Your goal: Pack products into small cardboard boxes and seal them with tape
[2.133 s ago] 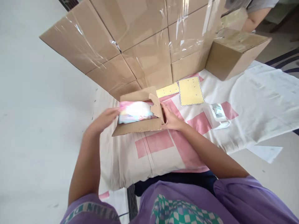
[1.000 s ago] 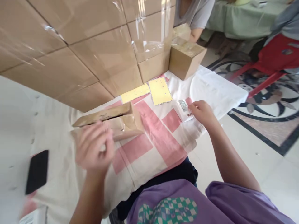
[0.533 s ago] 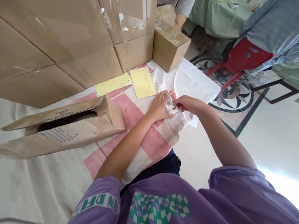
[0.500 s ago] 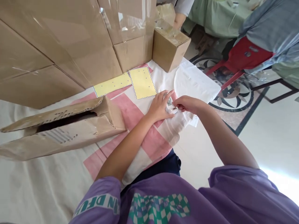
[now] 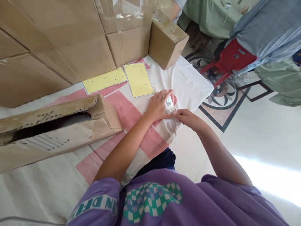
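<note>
My left hand [image 5: 157, 105] curls around a small white device [image 5: 169, 102] that has a grey, screen-like patch and a slot-like end. The thumb runs along its near side and the fingers along the far side. At the slot end, my right hand [image 5: 184, 116] is closed in a pinch. Whatever its fingertips hold is too small to make out. Both hands are over the front right part of the table, on a pink-and-white cloth [image 5: 155, 141]. Farther back lie two yellow scallop-edged cards [image 5: 139, 80], side by side.
Large cardboard boxes [image 5: 77, 40] stand along the back left, and a smaller box [image 5: 167, 39] stands behind the cards. An opened, long carton [image 5: 70, 133] lies to the left. Beyond the table's right edge, a person in grey-blue clothing [image 5: 263, 28] sits on a red chair [image 5: 237, 56].
My right hand has shifted slightly down towards me, and more of the white device's face shows. My left hand keeps its hold. The whole view has shifted a little.
</note>
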{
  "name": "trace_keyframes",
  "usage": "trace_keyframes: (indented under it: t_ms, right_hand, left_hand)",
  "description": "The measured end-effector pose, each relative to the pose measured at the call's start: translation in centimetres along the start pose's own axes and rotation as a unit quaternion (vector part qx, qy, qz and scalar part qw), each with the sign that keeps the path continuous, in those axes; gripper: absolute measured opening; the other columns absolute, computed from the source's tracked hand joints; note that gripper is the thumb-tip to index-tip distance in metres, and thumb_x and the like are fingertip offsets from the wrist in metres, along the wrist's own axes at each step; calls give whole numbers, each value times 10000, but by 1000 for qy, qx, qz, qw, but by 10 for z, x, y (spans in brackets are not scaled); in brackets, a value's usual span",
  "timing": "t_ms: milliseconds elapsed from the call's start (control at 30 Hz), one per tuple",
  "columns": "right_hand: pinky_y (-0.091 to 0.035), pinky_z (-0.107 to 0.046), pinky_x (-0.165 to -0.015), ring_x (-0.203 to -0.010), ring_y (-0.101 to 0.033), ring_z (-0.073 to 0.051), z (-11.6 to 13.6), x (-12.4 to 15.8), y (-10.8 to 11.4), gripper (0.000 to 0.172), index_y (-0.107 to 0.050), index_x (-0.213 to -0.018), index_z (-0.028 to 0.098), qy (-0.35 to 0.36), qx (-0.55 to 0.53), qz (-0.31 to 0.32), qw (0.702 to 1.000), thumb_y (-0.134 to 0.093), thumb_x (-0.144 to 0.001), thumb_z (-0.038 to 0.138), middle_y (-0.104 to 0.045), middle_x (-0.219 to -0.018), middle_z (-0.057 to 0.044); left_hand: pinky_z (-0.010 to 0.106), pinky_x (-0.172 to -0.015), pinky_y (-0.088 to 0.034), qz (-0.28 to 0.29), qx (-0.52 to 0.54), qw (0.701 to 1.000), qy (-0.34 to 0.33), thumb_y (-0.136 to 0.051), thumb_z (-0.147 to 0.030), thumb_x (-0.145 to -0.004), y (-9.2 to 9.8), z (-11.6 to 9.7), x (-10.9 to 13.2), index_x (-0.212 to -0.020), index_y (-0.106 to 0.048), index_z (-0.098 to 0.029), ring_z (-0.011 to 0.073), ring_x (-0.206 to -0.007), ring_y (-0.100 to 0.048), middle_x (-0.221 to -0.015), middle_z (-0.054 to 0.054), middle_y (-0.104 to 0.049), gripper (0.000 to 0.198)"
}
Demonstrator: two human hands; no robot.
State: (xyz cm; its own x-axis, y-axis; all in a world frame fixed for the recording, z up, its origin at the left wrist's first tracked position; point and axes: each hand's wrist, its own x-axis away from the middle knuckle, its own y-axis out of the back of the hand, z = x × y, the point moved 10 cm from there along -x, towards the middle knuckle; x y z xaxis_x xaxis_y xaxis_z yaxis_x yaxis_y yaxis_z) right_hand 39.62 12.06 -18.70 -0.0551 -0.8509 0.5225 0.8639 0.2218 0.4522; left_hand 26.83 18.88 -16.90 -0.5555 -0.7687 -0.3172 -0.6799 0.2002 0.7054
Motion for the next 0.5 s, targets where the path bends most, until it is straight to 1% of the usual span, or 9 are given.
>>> trace_keyframes:
  t_ms: [67,133,200,267,300,367,400,433,500]
  right_hand:
    - [-275,-291,-560,-588,-366,-122,-10,14,-5,346,-451,-595,222,-6,43,-4,999,-690,-764,407,-414,-583,35]
    - [-273,-288,-555,-583,-366,-121,-19,36,-7,348,-442,-585,224,-23,70,-7,997,-686,-755,405,-409,-578,40]
    - [-258,-285,-552,-574,-337,-114,-18,63,3,377,-408,-607,232,-8,66,-57,996,-652,-801,444,-373,-581,54]
    - [-246,-284,-557,-578,-302,-107,-2,91,18,402,-377,-650,238,53,45,-131,989,-606,-872,481,-336,-605,65]
    - [-244,-285,-560,-583,-292,-105,10,104,22,406,-371,-667,238,91,35,-155,983,-591,-902,486,-327,-619,67]
    - [-249,-288,-563,-589,-294,-106,34,121,19,391,-399,-693,234,153,20,-169,973,-582,-945,471,-335,-633,66]
    - [-256,-289,-564,-590,-302,-108,45,127,14,373,-426,-707,230,178,14,-167,970,-577,-964,456,-346,-636,64]
    - [-268,-289,-566,-592,-318,-110,57,131,8,352,-454,-724,226,203,10,-163,966,-574,-980,437,-364,-639,61]
    - [-309,-287,-583,-609,-375,-116,82,140,-11,307,-495,-758,219,265,19,-145,953,-574,-1002,389,-429,-661,47]
  left_hand:
    - [495,-1155,-399,-8,-7,1000,3,-866,-428,-682,2,2,0,-1619,-333,-253,393,-1456,-433,-1614,170,-434,1092]
    - [488,-1169,-394,-25,-15,999,15,-868,-384,-687,7,8,-2,-1607,-358,-229,383,-1441,-456,-1603,177,-447,1062]
    - [497,-1200,-375,-38,-18,999,25,-891,-357,-678,13,13,-5,-1601,-371,-192,392,-1442,-458,-1585,198,-455,1072]
    - [523,-1238,-338,-60,-2,998,19,-909,-360,-680,25,7,-7,-1590,-391,-167,408,-1478,-423,-1588,220,-436,1064]
    - [531,-1250,-325,-80,20,997,9,-897,-370,-708,35,-1,-5,-1565,-427,-169,406,-1500,-401,-1595,220,-427,998]
    - [513,-1237,-361,-110,102,988,-30,-805,-415,-827,58,-28,8,-1436,-564,-186,368,-1484,-442,-1555,191,-497,694]
    - [486,-1200,-415,-103,157,981,-48,-740,-441,-892,68,-44,17,-1348,-626,-192,338,-1425,-515,-1485,169,-576,532]
    - [447,-1136,-479,-81,212,972,-56,-690,-464,-939,75,-59,29,-1258,-673,-194,306,-1324,-603,-1375,143,-663,418]
    - [361,-959,-566,-17,285,958,-25,-672,-487,-970,85,-80,57,-1137,-723,-194,248,-1087,-717,-1138,93,-766,341]
